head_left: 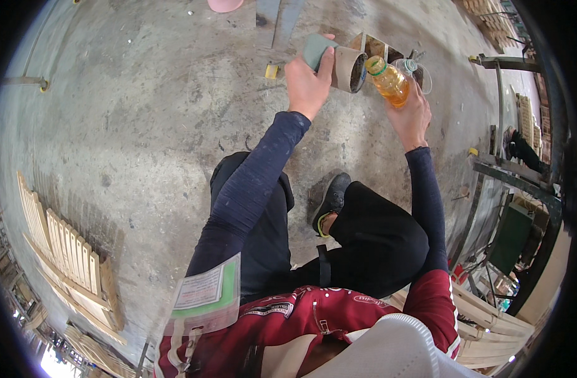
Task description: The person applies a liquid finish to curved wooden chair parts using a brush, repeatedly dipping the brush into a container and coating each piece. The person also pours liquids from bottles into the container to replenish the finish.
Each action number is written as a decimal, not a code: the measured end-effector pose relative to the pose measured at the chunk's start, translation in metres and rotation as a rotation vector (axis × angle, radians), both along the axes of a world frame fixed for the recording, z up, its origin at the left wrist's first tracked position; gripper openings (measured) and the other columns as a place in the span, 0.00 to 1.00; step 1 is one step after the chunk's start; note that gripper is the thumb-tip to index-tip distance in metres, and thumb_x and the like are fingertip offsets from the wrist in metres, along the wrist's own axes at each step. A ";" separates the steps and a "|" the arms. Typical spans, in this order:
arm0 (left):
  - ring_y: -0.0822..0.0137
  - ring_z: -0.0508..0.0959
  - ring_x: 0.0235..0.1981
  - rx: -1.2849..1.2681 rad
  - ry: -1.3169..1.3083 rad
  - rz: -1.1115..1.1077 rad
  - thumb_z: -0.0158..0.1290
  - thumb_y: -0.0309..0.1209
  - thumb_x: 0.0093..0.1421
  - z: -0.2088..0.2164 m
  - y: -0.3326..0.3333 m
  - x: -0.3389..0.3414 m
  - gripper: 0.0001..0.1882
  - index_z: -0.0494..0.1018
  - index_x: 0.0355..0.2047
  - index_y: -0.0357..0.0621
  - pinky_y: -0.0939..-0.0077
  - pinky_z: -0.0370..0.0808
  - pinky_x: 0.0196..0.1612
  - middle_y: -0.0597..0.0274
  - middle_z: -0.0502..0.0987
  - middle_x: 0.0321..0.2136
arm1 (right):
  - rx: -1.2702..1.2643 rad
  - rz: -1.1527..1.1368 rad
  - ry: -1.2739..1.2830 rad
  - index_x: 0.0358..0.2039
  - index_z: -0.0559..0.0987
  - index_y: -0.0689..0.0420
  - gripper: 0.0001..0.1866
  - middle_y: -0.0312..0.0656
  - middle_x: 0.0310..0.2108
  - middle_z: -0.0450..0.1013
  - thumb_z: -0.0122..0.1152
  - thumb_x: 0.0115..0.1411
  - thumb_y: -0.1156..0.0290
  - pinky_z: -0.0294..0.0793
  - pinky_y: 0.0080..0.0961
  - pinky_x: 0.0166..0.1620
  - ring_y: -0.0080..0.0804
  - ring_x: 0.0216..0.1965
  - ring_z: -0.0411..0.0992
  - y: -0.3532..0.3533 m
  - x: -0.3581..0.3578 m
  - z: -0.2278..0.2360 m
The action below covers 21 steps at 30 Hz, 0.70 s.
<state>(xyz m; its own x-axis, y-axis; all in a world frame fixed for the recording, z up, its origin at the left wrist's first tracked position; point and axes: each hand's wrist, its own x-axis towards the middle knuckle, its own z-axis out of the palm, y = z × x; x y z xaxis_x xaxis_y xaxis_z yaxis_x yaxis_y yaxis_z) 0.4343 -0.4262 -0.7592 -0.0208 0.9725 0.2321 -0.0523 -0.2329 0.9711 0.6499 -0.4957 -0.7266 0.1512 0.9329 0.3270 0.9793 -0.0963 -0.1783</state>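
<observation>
My left hand (307, 85) is closed around a tan, can-shaped container (346, 68), tipped so its round dark mouth faces right. A grey-green, smooth-sided piece (317, 50) sits at its left end under my fingers; I cannot tell whether the two are joined. My right hand (412, 114) grips a clear plastic bottle (392, 83) partly filled with amber liquid. The bottle leans left, its greenish neck close beside the container's mouth. Just behind it shows a second clear bottle (409, 65), partly hidden by my right hand and the first bottle.
Behind the container is a compartmented brown box (375, 47). A small yellow block (271, 71) lies on the concrete floor (175, 94). Slatted wooden pieces (74, 246) are at left, a dark metal frame (515, 179) at right, and a pink object (225, 5) at the far edge.
</observation>
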 end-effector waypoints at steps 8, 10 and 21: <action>0.76 0.77 0.33 0.019 0.030 -0.016 0.52 0.31 0.67 0.002 -0.002 -0.001 0.11 0.78 0.46 0.40 0.77 0.74 0.40 0.64 0.83 0.34 | -0.017 -0.016 0.020 0.50 0.74 0.55 0.28 0.47 0.44 0.77 0.68 0.46 0.68 0.74 0.40 0.48 0.49 0.46 0.76 0.006 0.003 -0.004; 0.75 0.77 0.34 0.028 0.033 -0.029 0.52 0.30 0.67 0.002 -0.003 0.000 0.11 0.78 0.45 0.39 0.77 0.74 0.40 0.63 0.83 0.35 | -0.037 -0.054 0.020 0.52 0.74 0.51 0.28 0.45 0.47 0.77 0.68 0.48 0.68 0.76 0.40 0.46 0.50 0.46 0.76 0.010 0.005 -0.005; 0.73 0.77 0.39 -0.250 -0.368 0.008 0.53 0.26 0.66 -0.011 0.010 -0.014 0.13 0.77 0.49 0.38 0.75 0.74 0.43 0.63 0.80 0.39 | 0.111 -0.239 0.640 0.45 0.79 0.57 0.33 0.39 0.45 0.79 0.80 0.44 0.51 0.73 0.29 0.53 0.30 0.47 0.76 0.084 0.085 -0.064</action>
